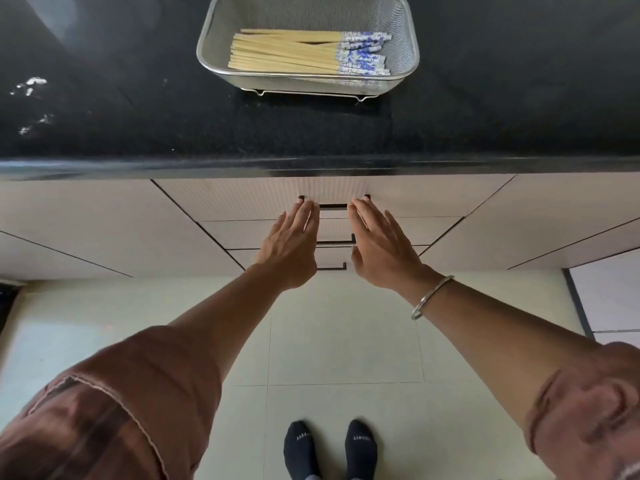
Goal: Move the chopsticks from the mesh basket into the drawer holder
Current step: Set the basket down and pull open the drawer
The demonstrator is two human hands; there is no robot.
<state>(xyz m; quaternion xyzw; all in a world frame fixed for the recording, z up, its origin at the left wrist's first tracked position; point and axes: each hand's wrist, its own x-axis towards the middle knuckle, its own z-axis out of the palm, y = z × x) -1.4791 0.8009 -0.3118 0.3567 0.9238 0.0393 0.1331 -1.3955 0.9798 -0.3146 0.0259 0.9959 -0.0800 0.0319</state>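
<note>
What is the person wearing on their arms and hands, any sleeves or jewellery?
Both hands, the left hand and the right hand, are bare, without gloves or rings visible. The forearms are uncovered; loose reddish-brown sleeves with a stitched hem end near the elbows. A thin silver bangle circles the right wrist.

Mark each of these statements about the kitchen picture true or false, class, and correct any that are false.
1. The chopsticks lie inside the mesh basket. True.
2. The top drawer is pulled wide open. False: all the drawers are closed.
3. Both hands reach toward the top drawer's handle, left hand and right hand open and flat. True.
4. The right hand holds a pair of chopsticks. False: it is empty.
5. A bracelet sits on the left wrist. False: it is on the right wrist.
6. The basket stands on the dark countertop. True.
</note>
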